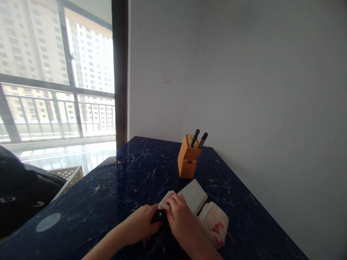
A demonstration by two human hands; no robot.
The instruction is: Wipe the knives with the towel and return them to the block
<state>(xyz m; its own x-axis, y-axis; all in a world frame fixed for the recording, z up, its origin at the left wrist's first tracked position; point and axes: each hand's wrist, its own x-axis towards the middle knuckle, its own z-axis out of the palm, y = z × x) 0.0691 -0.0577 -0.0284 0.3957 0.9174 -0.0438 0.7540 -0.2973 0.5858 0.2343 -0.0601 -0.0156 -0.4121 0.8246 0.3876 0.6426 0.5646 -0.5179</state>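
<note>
- The left hand point(137, 224) is clenched around a black knife handle point(158, 216); the blade cannot be seen.
- The right hand point(184, 224) grasps a folded white cloth point(165, 200) just beyond the handle, its fingers closed over the fold.
- At 1 o'clock, a pale rectangular block point(194, 195), possibly a whetstone, lies against the cloth.
- At 3 o'clock, a red-stained towel point(215, 224) sits beside the right hand.
- Beneath them spreads a dark blue veined stone countertop point(135, 169).
- At 12 o'clock, a bamboo knife block point(188, 157) holds two black-handled knives point(198, 139).
- At 9 o'clock, a black bag point(16, 189) sits beyond the counter's edge.
- At 10 o'clock, a balcony railing point(54, 110) shows through the window.
</note>
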